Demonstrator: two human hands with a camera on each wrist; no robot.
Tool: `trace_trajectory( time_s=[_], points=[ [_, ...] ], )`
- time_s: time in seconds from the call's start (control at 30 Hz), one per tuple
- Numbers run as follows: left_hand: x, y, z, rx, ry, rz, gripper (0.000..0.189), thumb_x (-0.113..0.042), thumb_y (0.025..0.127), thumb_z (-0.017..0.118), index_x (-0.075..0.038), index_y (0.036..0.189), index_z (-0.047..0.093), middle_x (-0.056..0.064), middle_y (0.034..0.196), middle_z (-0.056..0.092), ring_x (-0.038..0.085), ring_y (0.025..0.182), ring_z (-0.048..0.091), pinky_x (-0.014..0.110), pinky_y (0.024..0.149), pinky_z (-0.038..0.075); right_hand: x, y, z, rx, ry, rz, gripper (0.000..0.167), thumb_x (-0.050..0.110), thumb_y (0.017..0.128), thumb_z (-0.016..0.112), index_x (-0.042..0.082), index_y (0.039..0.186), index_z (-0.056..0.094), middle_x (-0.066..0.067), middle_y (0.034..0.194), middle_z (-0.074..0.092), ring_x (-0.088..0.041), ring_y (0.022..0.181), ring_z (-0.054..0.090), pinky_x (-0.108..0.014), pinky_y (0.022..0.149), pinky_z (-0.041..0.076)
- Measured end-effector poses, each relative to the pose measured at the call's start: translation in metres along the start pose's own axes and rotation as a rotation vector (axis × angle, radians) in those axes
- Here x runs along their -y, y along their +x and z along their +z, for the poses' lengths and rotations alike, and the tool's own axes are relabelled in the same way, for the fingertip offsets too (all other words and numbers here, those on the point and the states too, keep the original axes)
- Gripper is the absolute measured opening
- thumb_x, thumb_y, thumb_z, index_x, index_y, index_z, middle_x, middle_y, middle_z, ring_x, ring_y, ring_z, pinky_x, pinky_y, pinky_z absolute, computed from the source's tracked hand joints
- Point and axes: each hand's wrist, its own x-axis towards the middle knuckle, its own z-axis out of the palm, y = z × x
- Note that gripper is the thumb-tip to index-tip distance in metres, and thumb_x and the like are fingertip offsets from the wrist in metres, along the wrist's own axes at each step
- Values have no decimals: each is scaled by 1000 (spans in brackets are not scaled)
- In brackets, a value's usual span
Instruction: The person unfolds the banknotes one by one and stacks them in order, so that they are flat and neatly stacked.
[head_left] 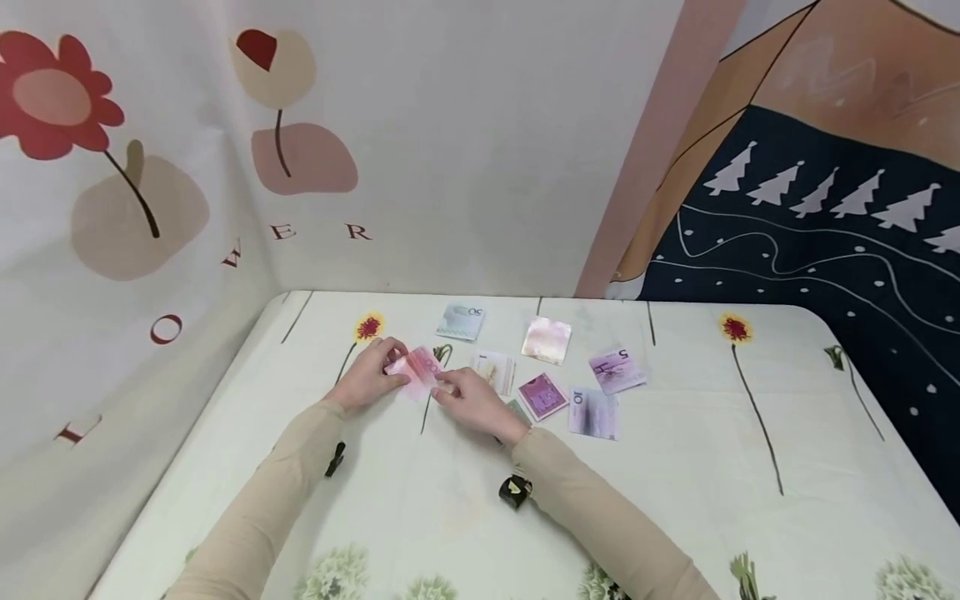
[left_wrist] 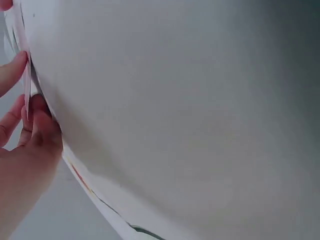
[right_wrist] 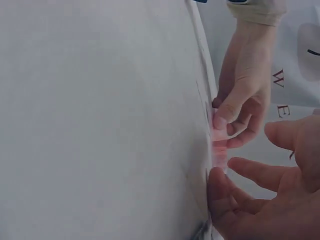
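Observation:
Over the table, my left hand (head_left: 369, 372) pinches a pink banknote (head_left: 417, 367) by its left part. In the left wrist view, the thumb (left_wrist: 14, 74) lies on one face of the note and the other fingers are behind it. My right hand (head_left: 477, 402) is at the note's right edge. In the right wrist view its fingers (right_wrist: 218, 186) are right at the note's near end, while its thumb stands apart. Close to the right hand lie a whitish stack of notes marked 1 (head_left: 493, 372) and a green note (head_left: 519, 410), partly hidden under the wrist.
Further right lie a magenta card-like piece (head_left: 543, 396), a purple note marked 10 (head_left: 594, 413), a purple note marked 5 (head_left: 618, 370) and a pale pink note (head_left: 547, 340). A blue-green note marked 50 (head_left: 461, 322) lies towards the back. A printed cloth (head_left: 465, 150) hangs behind the table.

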Motion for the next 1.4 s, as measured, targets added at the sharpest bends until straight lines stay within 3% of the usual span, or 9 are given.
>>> trace_trajectory(
  time_s=[0.27,0.43,0.53,0.7,0.83,1.0,1.13,1.3,1.4],
  points=[
    [7,-1,-2,36,-273,-104,34,6,90,60,3,123,48,25,118,54,38,106,58,39,84,52,-5,3,6,-9,-6,36,38,16,93,62,1,128,60,-11,115,53,-13,83,48,-25,69,43],
    [5,-1,-6,56,-390,-148,34,4,93,56,1,125,47,28,120,56,27,93,61,31,73,53,-6,5,7,-16,-10,45,38,14,92,62,2,127,60,-11,116,52,-13,82,48,-25,68,42],
    [6,-2,-8,63,-438,-162,33,1,93,56,-1,125,47,25,120,57,20,90,61,27,73,52,-6,6,8,-27,2,62,37,13,92,62,3,127,61,-11,116,52,-13,82,48,-26,69,42],
    [9,-5,-8,69,-554,-133,35,2,92,57,2,126,47,25,122,58,17,95,61,25,78,52,-5,5,9,-47,60,107,37,14,91,63,6,126,62,-13,121,48,-14,86,48,-27,71,43],
    [7,-9,-8,63,-595,-124,39,0,93,58,3,129,45,24,122,57,16,97,60,25,80,52,-4,2,6,-74,112,136,34,15,91,63,10,124,64,-12,120,51,-15,89,51,-29,74,46],
    [-11,-11,-4,90,-609,-116,39,-3,93,58,1,130,46,23,121,58,19,101,60,28,83,51,-9,1,-7,-110,257,119,24,6,88,64,4,112,67,-8,103,65,-18,89,62,-28,78,52],
    [-28,-9,-1,113,-647,-88,38,-3,93,58,0,129,47,24,124,57,21,103,60,30,84,51,-19,-5,-19,-160,399,71,17,-1,83,66,-1,100,66,-8,91,66,-15,82,61,-23,73,51],
    [-45,-10,10,102,-696,-58,39,-1,92,60,1,130,48,22,116,62,20,94,63,31,81,53,-24,-18,-34,-232,556,17,17,-6,81,66,-7,97,61,-10,88,61,-12,76,57,-19,66,48],
    [-55,-12,19,84,-725,-50,43,-1,92,60,0,133,46,18,112,63,17,90,63,30,81,53,-27,-27,-43,-244,587,18,17,-8,82,64,-8,99,60,-11,89,59,-11,74,58,-19,64,48]
  ],
)
